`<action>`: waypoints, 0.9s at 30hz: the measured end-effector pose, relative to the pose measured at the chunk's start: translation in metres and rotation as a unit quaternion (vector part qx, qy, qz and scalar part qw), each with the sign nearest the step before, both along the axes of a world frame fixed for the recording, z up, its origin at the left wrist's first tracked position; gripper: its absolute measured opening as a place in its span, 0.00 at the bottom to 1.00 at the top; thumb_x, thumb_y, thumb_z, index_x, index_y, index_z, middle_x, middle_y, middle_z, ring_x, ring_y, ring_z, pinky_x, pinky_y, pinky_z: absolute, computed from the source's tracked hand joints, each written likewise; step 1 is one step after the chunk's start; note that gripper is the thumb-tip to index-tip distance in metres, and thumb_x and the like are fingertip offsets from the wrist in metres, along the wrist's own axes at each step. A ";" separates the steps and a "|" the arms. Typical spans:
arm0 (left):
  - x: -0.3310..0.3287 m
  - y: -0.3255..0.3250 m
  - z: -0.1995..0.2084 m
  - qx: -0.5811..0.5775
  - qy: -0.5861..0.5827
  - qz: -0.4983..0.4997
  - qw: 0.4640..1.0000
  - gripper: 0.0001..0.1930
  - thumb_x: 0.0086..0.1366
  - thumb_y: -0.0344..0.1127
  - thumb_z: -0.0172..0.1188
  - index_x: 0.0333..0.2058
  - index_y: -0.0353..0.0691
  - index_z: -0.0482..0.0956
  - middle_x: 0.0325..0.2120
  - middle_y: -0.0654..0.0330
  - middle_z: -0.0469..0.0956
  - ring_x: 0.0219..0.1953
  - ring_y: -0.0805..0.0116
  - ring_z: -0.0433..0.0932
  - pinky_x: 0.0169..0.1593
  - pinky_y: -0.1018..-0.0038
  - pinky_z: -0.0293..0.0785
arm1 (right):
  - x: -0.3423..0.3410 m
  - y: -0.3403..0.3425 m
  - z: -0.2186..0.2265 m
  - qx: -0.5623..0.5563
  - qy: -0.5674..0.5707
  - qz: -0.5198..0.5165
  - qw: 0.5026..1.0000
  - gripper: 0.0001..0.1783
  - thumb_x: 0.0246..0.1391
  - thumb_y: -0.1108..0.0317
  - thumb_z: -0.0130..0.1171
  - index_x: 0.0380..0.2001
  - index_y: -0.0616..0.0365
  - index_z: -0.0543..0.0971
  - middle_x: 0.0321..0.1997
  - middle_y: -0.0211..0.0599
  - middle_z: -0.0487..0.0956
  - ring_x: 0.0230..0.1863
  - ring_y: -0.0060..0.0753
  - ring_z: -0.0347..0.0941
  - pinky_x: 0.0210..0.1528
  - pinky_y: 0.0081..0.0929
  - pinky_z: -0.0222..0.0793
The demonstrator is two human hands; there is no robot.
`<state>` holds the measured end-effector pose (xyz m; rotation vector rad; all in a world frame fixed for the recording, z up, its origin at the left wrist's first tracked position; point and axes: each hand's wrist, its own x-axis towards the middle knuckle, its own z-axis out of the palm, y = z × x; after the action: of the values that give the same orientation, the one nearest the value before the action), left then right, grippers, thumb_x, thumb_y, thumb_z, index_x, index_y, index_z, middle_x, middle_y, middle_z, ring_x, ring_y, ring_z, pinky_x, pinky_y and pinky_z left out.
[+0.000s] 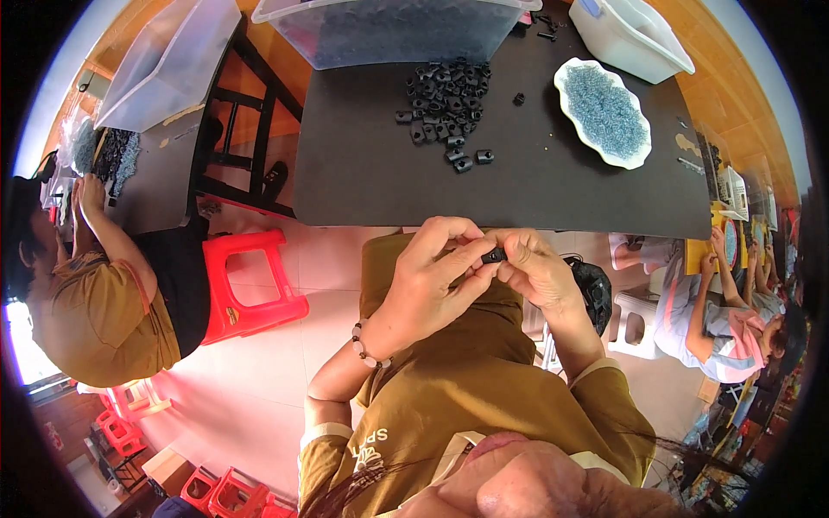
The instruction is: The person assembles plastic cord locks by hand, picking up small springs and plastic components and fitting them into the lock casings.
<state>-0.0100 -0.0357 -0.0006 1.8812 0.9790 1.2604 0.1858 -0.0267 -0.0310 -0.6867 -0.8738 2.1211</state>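
In front of my body, just off the table's near edge, my two hands meet around a small black plastic piece point(494, 255), perhaps a cord lock body. My left hand point(425, 281), with a beaded bracelet at its wrist, is closed with fingertips pinching the piece. From the other side, my right hand point(540, 269) grips it between thumb and fingers. Whether a smaller part is also between the fingertips is hidden. Beyond them, a pile of similar black barrel-shaped pieces point(445, 99) with holes lies on the dark table point(363, 177).
A white scalloped dish point(640, 155) holds many tiny bluish-grey parts, maybe springs. Behind stand a clear plastic bin point(389, 39) and a white tub point(635, 39). A red stool point(250, 289) and a seated co-worker point(112, 311) are at left; other people work at right.
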 end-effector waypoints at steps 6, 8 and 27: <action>0.001 -0.002 0.004 0.024 0.032 0.013 0.999 0.14 0.52 0.21 0.69 0.39 0.30 0.82 0.39 0.57 0.75 0.35 0.66 0.77 0.37 0.72 0.77 | -0.014 -0.006 0.008 0.002 0.010 -0.030 0.999 0.30 0.68 0.48 0.49 0.50 0.69 0.78 0.46 0.41 0.81 0.45 0.27 0.78 0.50 0.24 0.73; 0.001 -0.003 0.005 0.025 0.036 0.015 0.999 0.14 0.52 0.21 0.70 0.39 0.30 0.82 0.39 0.57 0.75 0.35 0.65 0.76 0.37 0.72 0.77 | -0.015 -0.006 0.010 0.005 0.017 -0.038 0.999 0.30 0.69 0.47 0.48 0.51 0.69 0.78 0.46 0.41 0.81 0.44 0.28 0.78 0.50 0.24 0.74; 0.021 0.030 -0.006 0.032 -0.015 0.074 0.997 0.14 0.54 0.26 0.71 0.41 0.36 0.85 0.38 0.58 0.77 0.32 0.68 0.78 0.35 0.75 0.77 | 0.015 0.034 0.061 0.314 -0.383 -0.155 0.855 0.06 0.57 0.71 0.66 0.34 0.61 0.79 0.30 0.22 0.78 0.29 0.11 0.69 0.33 0.14 0.67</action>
<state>0.0111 -0.0055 -0.0067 1.8611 1.0905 1.4183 0.2005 0.0074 0.0298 -1.2242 -1.6445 1.1148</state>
